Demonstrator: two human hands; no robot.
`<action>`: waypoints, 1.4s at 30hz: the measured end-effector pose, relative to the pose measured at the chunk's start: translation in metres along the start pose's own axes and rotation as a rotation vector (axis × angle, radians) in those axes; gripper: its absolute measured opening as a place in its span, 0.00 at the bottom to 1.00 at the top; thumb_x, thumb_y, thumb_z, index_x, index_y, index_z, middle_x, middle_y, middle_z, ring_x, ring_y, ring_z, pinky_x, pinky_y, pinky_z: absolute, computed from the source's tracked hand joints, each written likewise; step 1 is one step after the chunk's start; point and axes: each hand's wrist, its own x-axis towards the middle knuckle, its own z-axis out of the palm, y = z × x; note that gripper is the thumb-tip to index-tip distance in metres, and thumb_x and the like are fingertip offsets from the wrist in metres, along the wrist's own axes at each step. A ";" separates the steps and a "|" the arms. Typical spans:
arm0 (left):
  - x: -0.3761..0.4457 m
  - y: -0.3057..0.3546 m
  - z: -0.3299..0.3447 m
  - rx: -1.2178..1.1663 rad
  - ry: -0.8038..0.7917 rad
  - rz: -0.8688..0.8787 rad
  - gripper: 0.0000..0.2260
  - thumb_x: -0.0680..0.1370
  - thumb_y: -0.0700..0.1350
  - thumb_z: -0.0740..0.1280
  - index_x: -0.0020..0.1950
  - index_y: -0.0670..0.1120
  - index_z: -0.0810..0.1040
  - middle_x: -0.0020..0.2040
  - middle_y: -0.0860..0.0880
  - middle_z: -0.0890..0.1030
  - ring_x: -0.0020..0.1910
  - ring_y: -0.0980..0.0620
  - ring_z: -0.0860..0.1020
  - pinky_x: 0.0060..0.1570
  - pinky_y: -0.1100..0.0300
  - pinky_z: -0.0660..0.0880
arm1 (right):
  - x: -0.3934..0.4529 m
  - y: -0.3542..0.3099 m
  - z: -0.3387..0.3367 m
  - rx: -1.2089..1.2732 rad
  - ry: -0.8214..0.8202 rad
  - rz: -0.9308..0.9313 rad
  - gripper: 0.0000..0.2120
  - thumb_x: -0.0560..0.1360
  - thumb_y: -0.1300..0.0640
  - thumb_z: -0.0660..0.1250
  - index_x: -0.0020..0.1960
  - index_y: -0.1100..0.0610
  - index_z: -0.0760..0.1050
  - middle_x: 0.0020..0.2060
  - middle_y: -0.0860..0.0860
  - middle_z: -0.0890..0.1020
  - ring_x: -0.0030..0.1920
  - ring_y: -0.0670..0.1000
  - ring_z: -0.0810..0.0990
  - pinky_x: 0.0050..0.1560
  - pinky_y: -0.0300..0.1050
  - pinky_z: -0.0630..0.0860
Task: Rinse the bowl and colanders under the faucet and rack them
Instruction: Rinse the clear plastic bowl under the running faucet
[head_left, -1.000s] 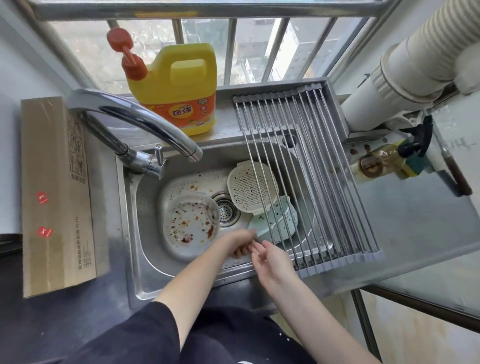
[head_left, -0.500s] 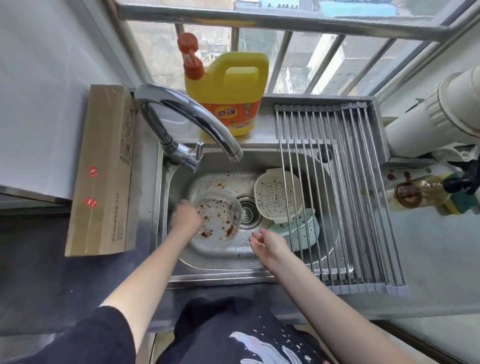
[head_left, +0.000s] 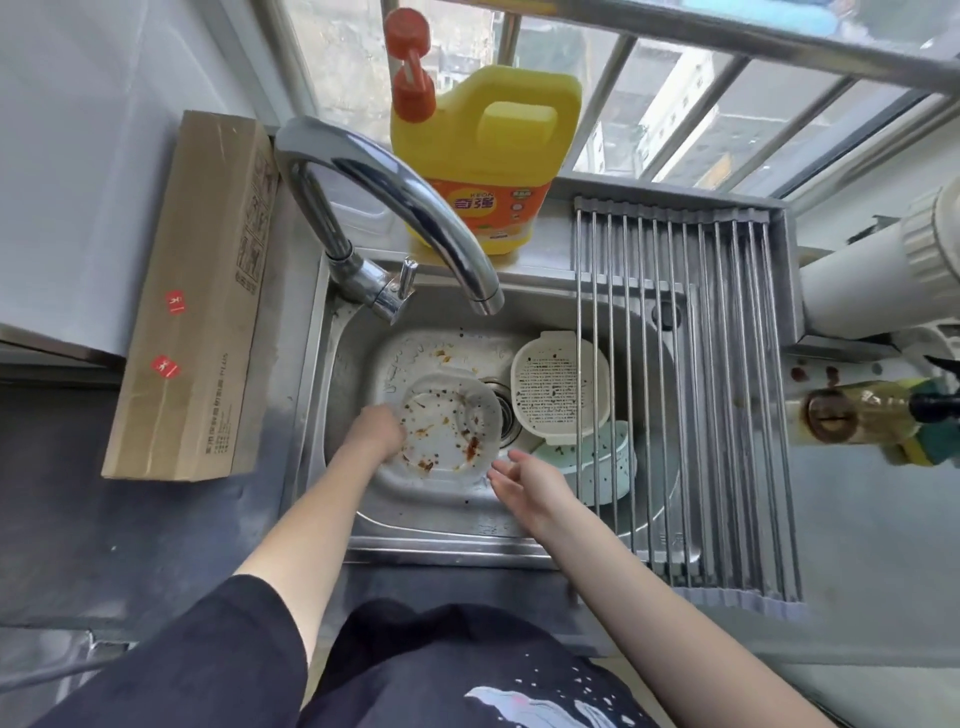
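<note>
A clear plastic bowl smeared with red food bits sits tilted in the steel sink, on a larger pale tray. My left hand grips the bowl's left rim. My right hand hovers open just right of the bowl, fingers spread, touching nothing. A cream colander lies right of the drain, partly under the rack bars. A pale green colander lies below it, also under the bars. The faucet arches over the sink with its spout above the bowl; no water is running.
A roll-up bar rack covers the sink's right half. A yellow detergent jug stands on the sill behind. A cardboard box lies on the left counter. A white duct and an oil bottle are at the right.
My left hand moved from the sink's front to the bowl's left rim, took hold and tipped the bowl up. My right hand drew a little away from the rack and opened.
</note>
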 end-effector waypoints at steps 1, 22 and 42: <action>-0.004 0.002 0.000 0.007 0.029 0.052 0.09 0.80 0.46 0.61 0.49 0.41 0.76 0.48 0.42 0.79 0.44 0.45 0.76 0.42 0.56 0.70 | 0.000 -0.001 -0.001 -0.018 -0.013 -0.009 0.23 0.79 0.74 0.45 0.73 0.68 0.58 0.70 0.67 0.66 0.70 0.62 0.67 0.70 0.51 0.66; -0.104 0.024 -0.059 1.273 0.568 1.069 0.14 0.52 0.36 0.71 0.23 0.51 0.68 0.22 0.54 0.66 0.17 0.57 0.65 0.23 0.68 0.55 | -0.034 -0.035 0.008 0.110 -0.198 0.175 0.09 0.82 0.65 0.52 0.53 0.69 0.68 0.47 0.62 0.76 0.49 0.57 0.81 0.49 0.41 0.79; -0.147 0.030 -0.018 1.032 1.033 0.892 0.14 0.58 0.30 0.57 0.25 0.50 0.67 0.23 0.52 0.66 0.17 0.55 0.63 0.28 0.66 0.53 | -0.056 -0.050 -0.006 -0.098 -0.337 -0.079 0.12 0.82 0.56 0.58 0.40 0.56 0.71 0.33 0.49 0.74 0.28 0.44 0.62 0.25 0.32 0.54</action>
